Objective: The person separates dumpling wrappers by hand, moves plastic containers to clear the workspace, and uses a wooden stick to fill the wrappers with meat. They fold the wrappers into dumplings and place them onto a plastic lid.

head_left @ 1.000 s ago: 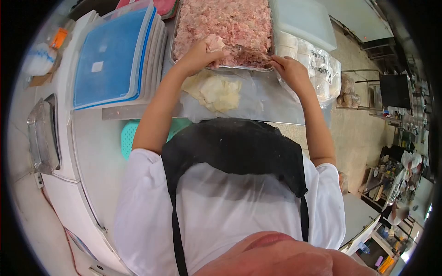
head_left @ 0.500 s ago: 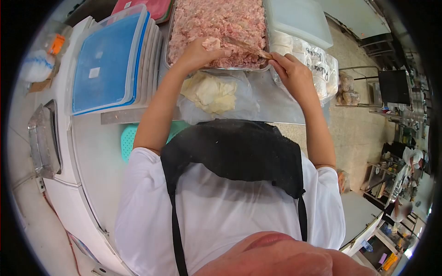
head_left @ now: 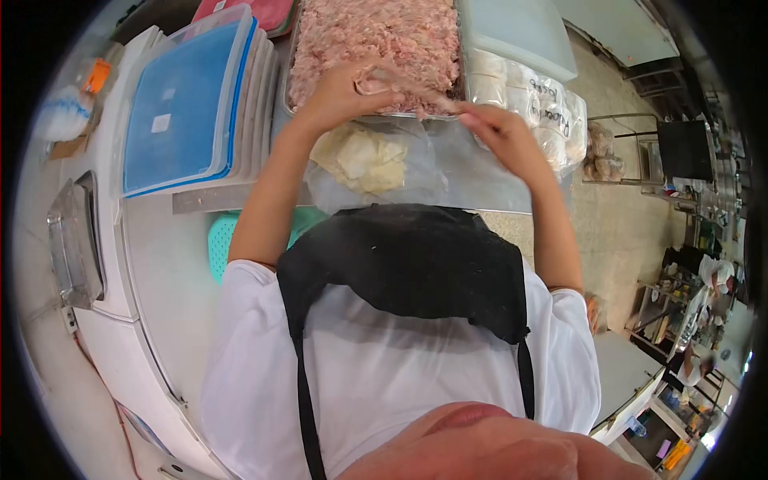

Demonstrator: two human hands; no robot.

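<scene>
A metal tray (head_left: 290, 94) full of pink minced meat (head_left: 376, 36) stands before me. At its near edge my left hand (head_left: 336, 98) cups a pale dumpling wrapper (head_left: 366, 81) with meat in it. My right hand (head_left: 498, 132) grips the end of a thin, meat-smeared spatula (head_left: 428, 97) at the tray's near right corner. The blade reaches left to the wrapper and is blurred by motion. Just below the tray, a pile of pale yellow wrappers (head_left: 364, 158) lies on clear plastic (head_left: 428, 172) on the metal table (head_left: 488, 180).
Stacked containers with a blue lid (head_left: 180, 100) stand on the left. To the right are a translucent container (head_left: 520, 32) and wrapped packs with handwriting (head_left: 552, 108). Below the table edge sits a turquoise basket (head_left: 220, 248). Shelves and other people (head_left: 718, 274) appear far right.
The spatula has moved from over the meat to the wrapper in my left hand. My right hand has shifted slightly left and down with it.
</scene>
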